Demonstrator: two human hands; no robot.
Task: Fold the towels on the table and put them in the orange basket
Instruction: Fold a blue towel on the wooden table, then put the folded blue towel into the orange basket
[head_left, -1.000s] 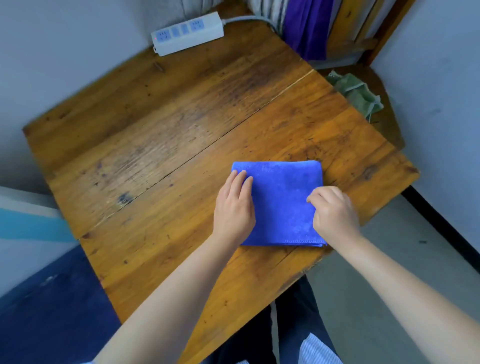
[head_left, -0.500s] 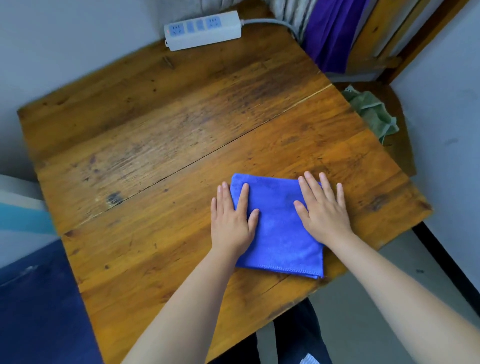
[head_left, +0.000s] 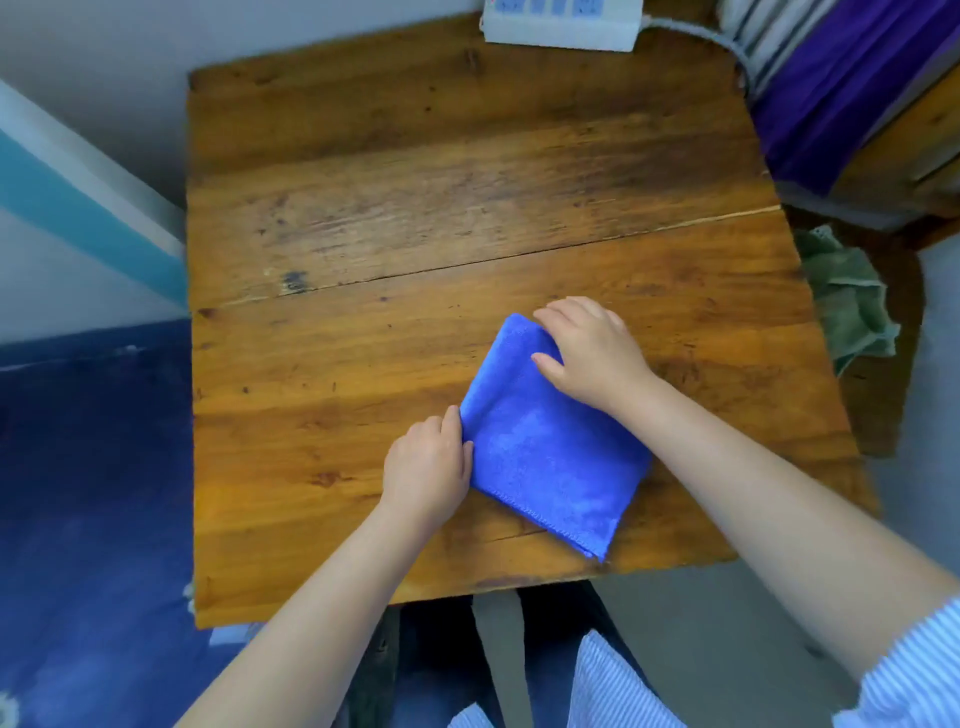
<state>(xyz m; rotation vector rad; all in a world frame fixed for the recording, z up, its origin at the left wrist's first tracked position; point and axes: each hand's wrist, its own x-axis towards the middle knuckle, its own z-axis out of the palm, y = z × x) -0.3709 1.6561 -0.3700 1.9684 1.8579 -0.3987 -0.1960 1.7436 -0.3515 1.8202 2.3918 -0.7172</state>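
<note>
Counter (head_left: 363, 208) of worn wood carries a folded blue towel (head_left: 550, 457) near its front edge; left hand (head_left: 428, 467) pinches the towel's left edge with curled fingers, right hand (head_left: 589, 351) curls its grip over the far corner; green cloth (head_left: 847, 306) lies off the right side

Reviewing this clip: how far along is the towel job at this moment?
Done: the blue towel lies folded into a compact rectangle on the table. In hand: the left hand grips its left edge, and the right hand rests curled on its far corner. Left: getting it into the orange basket, which is out of view.
</note>
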